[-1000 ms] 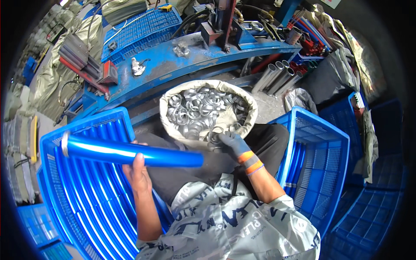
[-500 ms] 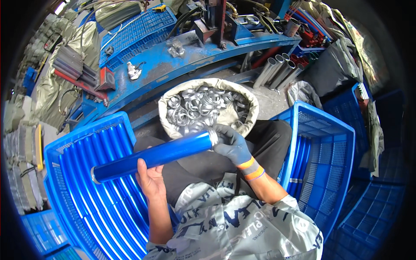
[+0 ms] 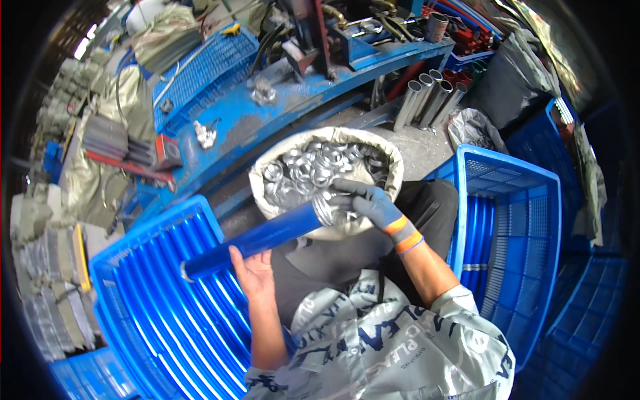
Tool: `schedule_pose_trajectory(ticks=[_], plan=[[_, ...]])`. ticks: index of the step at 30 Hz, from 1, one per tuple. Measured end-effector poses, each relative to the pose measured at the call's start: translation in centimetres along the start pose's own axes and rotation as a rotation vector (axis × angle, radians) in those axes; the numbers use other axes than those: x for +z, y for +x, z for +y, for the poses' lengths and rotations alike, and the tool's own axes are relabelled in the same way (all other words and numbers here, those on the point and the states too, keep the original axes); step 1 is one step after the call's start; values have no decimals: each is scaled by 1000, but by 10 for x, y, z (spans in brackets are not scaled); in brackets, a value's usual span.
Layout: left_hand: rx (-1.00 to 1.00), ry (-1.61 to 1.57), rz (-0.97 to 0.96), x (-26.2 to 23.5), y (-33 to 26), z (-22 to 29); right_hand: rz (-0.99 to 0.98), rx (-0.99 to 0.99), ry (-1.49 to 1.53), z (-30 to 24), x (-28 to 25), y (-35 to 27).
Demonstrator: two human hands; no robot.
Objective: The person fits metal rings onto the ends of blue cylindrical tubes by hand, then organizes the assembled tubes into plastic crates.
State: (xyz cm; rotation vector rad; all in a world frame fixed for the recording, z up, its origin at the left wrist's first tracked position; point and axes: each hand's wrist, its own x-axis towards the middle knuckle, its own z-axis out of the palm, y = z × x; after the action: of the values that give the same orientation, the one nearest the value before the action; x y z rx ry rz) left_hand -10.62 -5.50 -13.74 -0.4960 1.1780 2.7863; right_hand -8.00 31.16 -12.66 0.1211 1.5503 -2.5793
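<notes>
A shiny blue tube (image 3: 257, 239) slants across my lap, its right end higher, with silvery metal rings (image 3: 323, 211) at that end and a pale rim at the other. My bare left hand (image 3: 255, 272) holds the tube from below near its middle, thumb along the near side. At the ringed end is my right hand (image 3: 373, 205) in a grey-blue glove with an orange cuff. Its fingertips grip the rings there, while one finger stretches out above them. Just beyond the tube stands a cloth-lined round container (image 3: 259, 167) of loose metal rings.
A blue crate (image 3: 101, 268) of blue tubes stands at my left. Another blue crate (image 3: 510, 163) with several tubes is at my right. Beyond lies a blue metal bench (image 3: 233, 127) with clamps. Bare metal tubes (image 3: 412, 105) stand upright near its right end.
My view has shifted, moving the scene slightly. The fingers of my right hand have straightened somewhat at the tube's ringed end. My left hand still holds the tube.
</notes>
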Motion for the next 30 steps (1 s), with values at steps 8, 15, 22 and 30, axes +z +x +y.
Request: schedule_pose_trajectory(ticks=[8, 15, 22, 30], plan=[[-62, 30, -147, 64, 107, -17, 276, -101, -1316, 120, -82, 27], [29, -15, -171, 199, 293, -19, 147, 44, -1481, 146, -96, 35], [-28, 13, 51, 215, 430, -18, 115, 72, -1404, 134, -94, 54], [-7, 121, 120, 209, 424, -16, 98, 48, -1387, 129, -86, 59]])
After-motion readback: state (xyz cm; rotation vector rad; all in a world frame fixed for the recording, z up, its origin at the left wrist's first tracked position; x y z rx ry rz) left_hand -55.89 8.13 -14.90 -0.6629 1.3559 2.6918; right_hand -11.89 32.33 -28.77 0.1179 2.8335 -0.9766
